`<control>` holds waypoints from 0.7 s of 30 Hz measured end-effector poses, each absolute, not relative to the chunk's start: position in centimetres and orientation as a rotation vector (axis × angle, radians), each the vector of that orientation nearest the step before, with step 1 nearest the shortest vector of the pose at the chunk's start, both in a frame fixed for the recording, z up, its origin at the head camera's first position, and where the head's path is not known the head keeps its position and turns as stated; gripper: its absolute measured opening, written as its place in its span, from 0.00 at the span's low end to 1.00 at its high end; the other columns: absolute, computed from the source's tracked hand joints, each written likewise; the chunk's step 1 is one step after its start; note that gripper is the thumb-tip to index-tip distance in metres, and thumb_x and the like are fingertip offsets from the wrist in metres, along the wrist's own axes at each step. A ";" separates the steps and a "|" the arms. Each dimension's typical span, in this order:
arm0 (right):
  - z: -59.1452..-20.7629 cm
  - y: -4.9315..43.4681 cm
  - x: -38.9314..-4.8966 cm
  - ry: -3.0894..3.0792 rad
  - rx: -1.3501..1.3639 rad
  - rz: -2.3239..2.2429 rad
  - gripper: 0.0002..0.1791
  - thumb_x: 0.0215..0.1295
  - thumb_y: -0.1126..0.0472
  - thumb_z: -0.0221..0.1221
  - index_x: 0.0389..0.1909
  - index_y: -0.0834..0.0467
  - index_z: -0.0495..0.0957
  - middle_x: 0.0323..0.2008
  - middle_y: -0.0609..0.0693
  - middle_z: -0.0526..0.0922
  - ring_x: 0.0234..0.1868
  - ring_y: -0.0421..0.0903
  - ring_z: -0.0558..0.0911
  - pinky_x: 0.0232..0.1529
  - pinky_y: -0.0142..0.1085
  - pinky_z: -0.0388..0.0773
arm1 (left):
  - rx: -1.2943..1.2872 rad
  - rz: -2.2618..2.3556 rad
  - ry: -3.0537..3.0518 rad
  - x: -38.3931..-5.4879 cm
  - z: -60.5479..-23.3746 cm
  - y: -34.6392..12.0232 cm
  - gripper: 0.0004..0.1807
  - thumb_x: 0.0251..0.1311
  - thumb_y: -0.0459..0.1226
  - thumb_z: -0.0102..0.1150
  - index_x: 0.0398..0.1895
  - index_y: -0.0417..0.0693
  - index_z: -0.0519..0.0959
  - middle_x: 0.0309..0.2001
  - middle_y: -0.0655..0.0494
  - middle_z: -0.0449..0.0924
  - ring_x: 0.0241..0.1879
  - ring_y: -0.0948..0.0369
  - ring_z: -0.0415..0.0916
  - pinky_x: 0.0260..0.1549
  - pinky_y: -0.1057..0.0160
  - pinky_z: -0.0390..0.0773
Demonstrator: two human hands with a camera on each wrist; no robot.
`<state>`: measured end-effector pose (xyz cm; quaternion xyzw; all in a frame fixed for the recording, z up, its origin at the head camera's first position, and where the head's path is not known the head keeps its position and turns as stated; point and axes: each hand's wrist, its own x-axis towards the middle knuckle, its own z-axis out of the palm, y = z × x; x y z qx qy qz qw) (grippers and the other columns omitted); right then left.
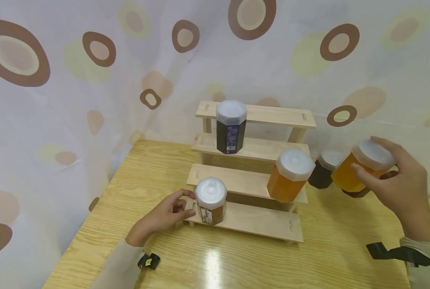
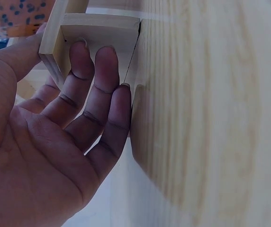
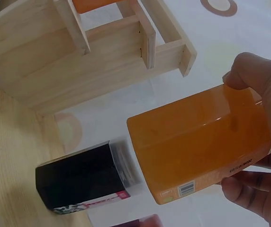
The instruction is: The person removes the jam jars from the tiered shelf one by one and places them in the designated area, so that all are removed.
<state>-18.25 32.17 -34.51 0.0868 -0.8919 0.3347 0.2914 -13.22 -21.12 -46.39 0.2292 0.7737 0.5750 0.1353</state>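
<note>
An orange octagonal plastic jar with a whitish lid (image 1: 346, 171) held tilted above the wooden table (image 1: 272, 265) by the right hand's (image 1: 404, 176) curled fingers, the left hand (image 1: 164, 212) placed, fingers loosely bent, beside a stepped pale-wood rack (image 1: 262, 218).

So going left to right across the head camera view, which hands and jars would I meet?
Left hand, lowest jar on the rack, upper dark jar, orange jar on the rack, dark jar beside the rack, held orange jar, right hand.
</note>
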 end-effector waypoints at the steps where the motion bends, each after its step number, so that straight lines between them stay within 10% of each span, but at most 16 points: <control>1: -34.7 32.3 -18.2 -2.379 0.224 0.891 0.40 0.52 0.68 0.76 0.69 0.58 0.75 0.59 0.55 0.79 0.39 0.22 0.70 0.31 0.11 0.67 | 0.666 1.667 2.239 -13.2 -46.4 -21.1 0.21 0.72 0.31 0.62 0.65 0.43 0.70 0.22 0.60 0.63 0.20 0.66 0.59 0.23 0.69 0.65; 13: -36.7 34.3 -16.8 -2.446 0.091 0.892 0.39 0.58 0.63 0.75 0.72 0.52 0.73 0.58 0.36 0.75 0.36 0.21 0.69 0.28 0.13 0.68 | 0.604 1.638 2.258 -13.2 -46.4 -21.1 0.21 0.73 0.33 0.62 0.65 0.44 0.70 0.22 0.59 0.64 0.21 0.65 0.60 0.25 0.68 0.67; 18: -37.5 35.2 -16.4 -2.457 0.056 0.874 0.39 0.59 0.65 0.74 0.73 0.54 0.72 0.66 0.59 0.75 0.35 0.17 0.67 0.26 0.12 0.67 | 0.583 1.639 2.256 -13.1 -46.2 -21.0 0.21 0.73 0.33 0.62 0.65 0.45 0.70 0.22 0.59 0.64 0.21 0.65 0.60 0.24 0.68 0.67; 21: -37.9 35.6 -16.2 -2.448 0.038 0.885 0.39 0.59 0.66 0.73 0.72 0.57 0.72 0.67 0.55 0.75 0.37 0.16 0.67 0.26 0.12 0.67 | 0.577 1.643 2.254 -13.1 -46.2 -21.0 0.21 0.72 0.33 0.62 0.65 0.45 0.70 0.22 0.59 0.64 0.21 0.65 0.60 0.24 0.68 0.66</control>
